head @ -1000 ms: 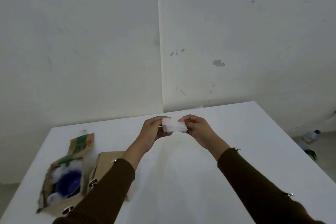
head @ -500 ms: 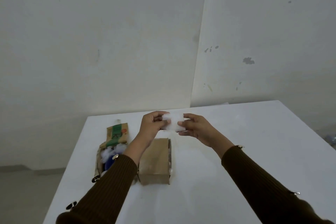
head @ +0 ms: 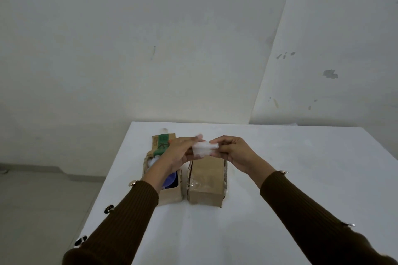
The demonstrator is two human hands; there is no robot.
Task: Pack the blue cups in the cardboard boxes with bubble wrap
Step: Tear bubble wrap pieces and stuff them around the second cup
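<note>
Both hands hold a small folded piece of white bubble wrap (head: 202,149) in the air above the boxes. My left hand (head: 179,153) grips its left end and my right hand (head: 231,151) pinches its right end. Under my left forearm stands an open cardboard box (head: 170,196) with a green-printed flap raised at the back; a blue cup (head: 171,178) and white wrap show inside it. Right beside it stands a closed cardboard box (head: 206,178) with tape on its top.
The boxes stand near the left edge of a white table (head: 301,168). Grey floor (head: 43,200) lies to the left of the table. White walls meet in a corner behind it.
The view has swung left, so the boxes now sit under my hands in the middle of the frame. My hands still hold the wrap and have shifted left, above the boxes.
</note>
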